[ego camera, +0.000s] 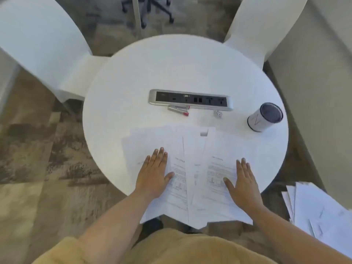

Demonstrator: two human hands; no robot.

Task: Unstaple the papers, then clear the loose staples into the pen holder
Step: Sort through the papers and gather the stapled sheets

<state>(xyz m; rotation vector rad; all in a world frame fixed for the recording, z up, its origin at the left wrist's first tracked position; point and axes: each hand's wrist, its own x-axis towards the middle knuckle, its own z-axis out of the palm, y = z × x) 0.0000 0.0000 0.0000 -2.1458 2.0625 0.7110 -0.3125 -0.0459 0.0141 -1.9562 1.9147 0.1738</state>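
A: Where are the papers (192,168)?

B: Fanned out on the near side of the round white table (133,82), their lower corners hanging past its rim. The print is too blurred to read.

A: And the hands?

B: The left hand (153,176) and right hand (242,184) lie flat on the sheets, fingers spread, gripping nothing, well apart.

A: The pen holder (264,117)?

B: Far right on the table, beyond the papers, its inside dark. A red-tipped tool (179,109) lies by the power strip (190,100); I cannot make out whether the small clear thing (217,113) beside it is staples.
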